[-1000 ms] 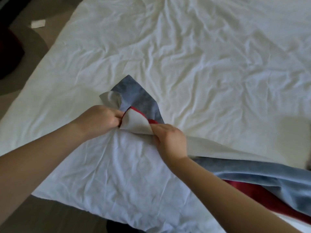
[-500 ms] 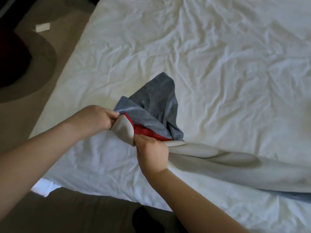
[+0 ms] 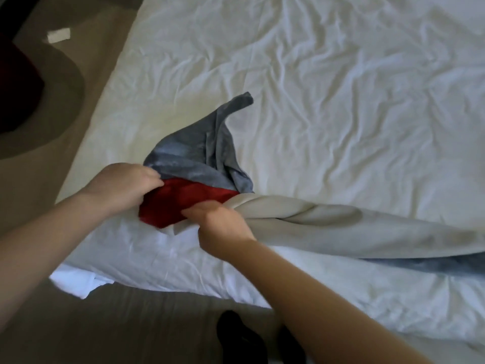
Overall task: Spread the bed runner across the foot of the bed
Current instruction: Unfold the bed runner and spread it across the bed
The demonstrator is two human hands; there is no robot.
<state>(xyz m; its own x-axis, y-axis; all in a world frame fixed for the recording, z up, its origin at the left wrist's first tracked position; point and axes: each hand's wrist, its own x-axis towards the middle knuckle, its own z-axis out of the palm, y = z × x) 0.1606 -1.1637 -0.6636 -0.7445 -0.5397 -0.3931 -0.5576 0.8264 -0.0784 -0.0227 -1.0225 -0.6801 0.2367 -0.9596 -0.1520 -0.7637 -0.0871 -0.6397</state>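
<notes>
The bed runner (image 3: 341,227) lies twisted across the near part of the white bed (image 3: 341,101), with a grey-blue face, a red band and a pale beige underside. Its end is bunched near the bed's near-left corner, a grey-blue flap pointing up the bed. My left hand (image 3: 126,186) grips the end where the grey-blue meets the red. My right hand (image 3: 220,227) grips the red and beige layers just to the right. The runner's long part trails off to the right, rolled with the beige side out.
The wrinkled white sheet covers the bed. The bed's near-left corner (image 3: 78,282) hangs over a brown carpet (image 3: 118,324). A dark red round object (image 3: 15,85) and a white scrap (image 3: 59,35) lie on the floor at left. Dark feet (image 3: 236,334) stand below the bed edge.
The runner's end has turned over, showing more red and less beige. Both hands have shifted toward the bed's near-left corner, and the view has swung left and nearer.
</notes>
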